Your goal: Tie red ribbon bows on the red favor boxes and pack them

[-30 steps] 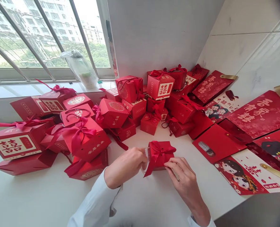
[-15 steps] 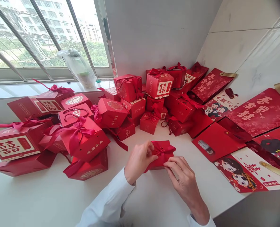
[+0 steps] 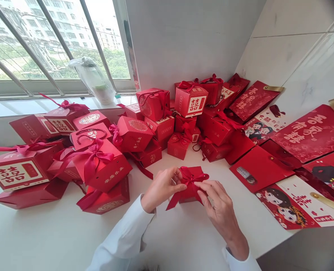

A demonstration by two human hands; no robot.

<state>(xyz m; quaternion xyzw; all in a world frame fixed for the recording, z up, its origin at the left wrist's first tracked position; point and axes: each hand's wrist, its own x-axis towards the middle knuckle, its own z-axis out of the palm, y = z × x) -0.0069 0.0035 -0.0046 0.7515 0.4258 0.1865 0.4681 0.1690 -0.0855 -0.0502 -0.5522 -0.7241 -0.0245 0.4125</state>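
A small red gift box (image 3: 187,198) sits on the white table in front of me, a red ribbon (image 3: 190,179) tied in a bow across its top. My left hand (image 3: 161,189) is at the box's left side, thumb and fingers pinched on the ribbon's left loop. From the right, my right hand (image 3: 218,205) pinches the ribbon close to the bow's knot. One ribbon tail hangs down at the box's front left corner. The fingers partly hide the bow and the box's sides.
Several red gift boxes (image 3: 101,167) with ribbons are piled on the left, and another pile (image 3: 191,101) stands against the wall. Red gift envelopes (image 3: 261,169) with printed figures lie at right. A plastic-wrapped cup (image 3: 99,84) stands on the windowsill.
My right hand's fingertips have moved left and up, from the box's front edge to the bow's knot. A ribbon tail now shows more fully at the front left.
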